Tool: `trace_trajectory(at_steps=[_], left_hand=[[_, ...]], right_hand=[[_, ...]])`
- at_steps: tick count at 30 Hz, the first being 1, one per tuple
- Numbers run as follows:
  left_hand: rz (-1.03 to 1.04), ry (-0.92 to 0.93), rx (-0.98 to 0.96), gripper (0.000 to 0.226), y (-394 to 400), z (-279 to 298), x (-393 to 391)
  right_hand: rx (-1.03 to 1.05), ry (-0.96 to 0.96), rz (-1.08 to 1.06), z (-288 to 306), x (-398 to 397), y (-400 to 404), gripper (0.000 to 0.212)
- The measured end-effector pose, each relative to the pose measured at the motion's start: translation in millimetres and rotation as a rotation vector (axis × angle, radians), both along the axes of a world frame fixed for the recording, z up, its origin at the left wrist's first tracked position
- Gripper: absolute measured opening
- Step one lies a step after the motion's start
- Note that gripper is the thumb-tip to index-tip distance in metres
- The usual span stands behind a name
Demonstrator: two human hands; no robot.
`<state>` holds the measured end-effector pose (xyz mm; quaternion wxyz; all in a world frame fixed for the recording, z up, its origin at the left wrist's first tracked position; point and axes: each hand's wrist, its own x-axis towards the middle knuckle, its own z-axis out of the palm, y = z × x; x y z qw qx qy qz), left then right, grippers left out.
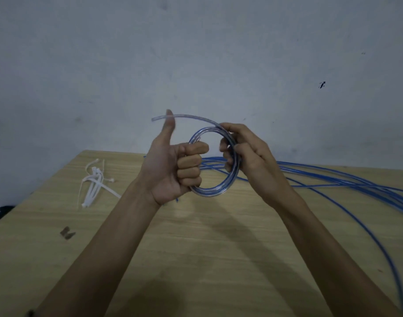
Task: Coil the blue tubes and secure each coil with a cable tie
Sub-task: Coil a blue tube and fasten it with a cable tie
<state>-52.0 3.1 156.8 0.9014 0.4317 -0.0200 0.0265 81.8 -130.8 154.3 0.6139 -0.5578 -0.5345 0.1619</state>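
Note:
Above the wooden table I hold a small coil of blue tube (215, 189) upright between both hands. My left hand (170, 170) grips the coil's left side with curled fingers, thumb pointing up. My right hand (246, 152) grips the coil's right side, fingers wrapped round the loops. The tube's free end (173, 117) arcs up and left past my left thumb. The rest of the blue tubes (333, 179) lie loose across the table to the right, one strand running to the lower right corner.
A bunch of white cable ties (94, 186) lies on the wooden table (196, 248) at the left. A small dark scrap (67, 233) sits near the left edge. A pale wall stands directly behind the table.

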Motion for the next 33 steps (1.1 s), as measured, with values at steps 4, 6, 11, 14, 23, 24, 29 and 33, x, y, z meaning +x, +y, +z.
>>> trace_trajectory(at_steps=[4,6,11,14,23,24,29,33], left_hand=[[-0.129,-0.020,-0.025,0.067,2.1,0.4,-0.8],[-0.209,-0.040,-0.035,0.052,2.3,0.1,0.0],[-0.217,-0.037,0.013,0.030,-0.1,-1.9,2.9],[-0.189,0.007,0.079,0.028,-0.6,-3.6,3.9],[-0.098,0.065,0.244,0.038,-15.3,-3.0,4.9],[-0.009,0.070,0.309,0.040,-16.7,-2.0,5.6],[0.530,0.161,0.749,0.049,-23.4,-2.8,13.6],[0.693,0.165,0.858,0.047,-28.4,-6.2,16.8]], right_hand=[[0.033,0.133,0.011,-1.1,-8.5,4.1,0.021],[0.046,0.131,0.001,-1.5,-9.9,4.9,0.021],[0.010,0.088,-0.059,-3.0,-6.3,3.5,0.026],[-0.016,0.050,-0.088,-0.6,-5.0,0.2,0.033],[0.024,-0.180,-0.106,8.2,-2.7,-8.9,0.021],[0.036,-0.151,-0.127,7.0,-1.2,-7.9,0.021],[0.040,-0.073,-0.208,-0.8,0.6,-1.0,0.022],[-0.080,-0.097,-0.145,-5.1,2.7,1.2,0.027]])
